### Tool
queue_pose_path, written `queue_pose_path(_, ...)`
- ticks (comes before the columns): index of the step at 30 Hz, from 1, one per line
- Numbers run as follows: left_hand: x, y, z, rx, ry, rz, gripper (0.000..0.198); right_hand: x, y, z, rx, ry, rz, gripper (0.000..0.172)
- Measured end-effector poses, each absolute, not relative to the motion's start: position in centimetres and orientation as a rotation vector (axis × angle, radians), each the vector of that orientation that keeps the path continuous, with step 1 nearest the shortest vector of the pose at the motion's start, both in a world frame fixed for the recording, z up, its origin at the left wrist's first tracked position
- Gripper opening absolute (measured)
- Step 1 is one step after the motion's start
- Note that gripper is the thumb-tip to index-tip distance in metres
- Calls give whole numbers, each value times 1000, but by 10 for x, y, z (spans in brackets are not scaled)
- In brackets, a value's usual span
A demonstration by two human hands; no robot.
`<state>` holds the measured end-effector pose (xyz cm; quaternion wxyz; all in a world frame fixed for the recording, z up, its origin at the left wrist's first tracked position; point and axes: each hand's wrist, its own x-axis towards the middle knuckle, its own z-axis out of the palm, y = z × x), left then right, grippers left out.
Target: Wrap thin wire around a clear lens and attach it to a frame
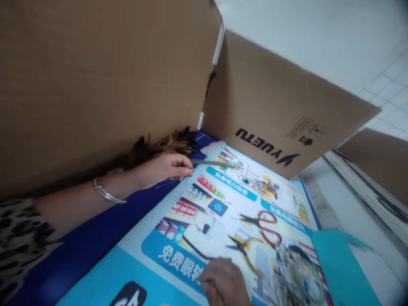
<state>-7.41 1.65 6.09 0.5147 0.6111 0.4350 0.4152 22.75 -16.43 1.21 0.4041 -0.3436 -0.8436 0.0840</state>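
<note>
My left hand (pixel 174 166), wearing a silver bangle on the wrist, is over the far left edge of a printed poster sheet (pixel 129 242). Its thumb and fingers pinch the near end of a thin grey strip (pixel 213 162), which stretches right above the sheet. My right hand (pixel 226 280) is curled at the bottom of the view. A small dark tip shows at its fingers, but I cannot make out the object. Just beyond it lie yellow-handled pliers (pixel 251 250), jaws pointing left, and red-handled scissors (pixel 267 223).
A tangled pile of metal pieces (pixel 283 276) lies at the lower right beside a teal sheet (pixel 341 267). Brown and black feathers (pixel 172 142) rest against a tall cardboard panel (pixel 105 76). Another cardboard panel (pixel 270 102) stands at the back.
</note>
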Motion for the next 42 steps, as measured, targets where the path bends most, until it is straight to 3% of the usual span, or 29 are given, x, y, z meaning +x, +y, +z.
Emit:
queue_pose_path(4,-34,-42,62,1605,924,707,31,230,-166,24,-923,-2233,398,28)
queue_pose_path(10,2,-83,17,1693,750,396,16,233,-165,21,-1074,-2241,506,24)
queue_pose_path(16,6,-85,4,1693,768,401,13,231,-163,21,-1054,-2148,568,34)
queue_pose_path(23,11,-95,-1,1618,752,418,15,229,-161,26,-1101,-2025,543,31)
queue_pose_path(31,14,-94,-2,1749,743,408,11,230,-160,25,-1142,-2035,557,40)
queue_pose_path(42,8,-104,-5,1888,827,545,21,219,-154,24,-1041,-2021,415,30)
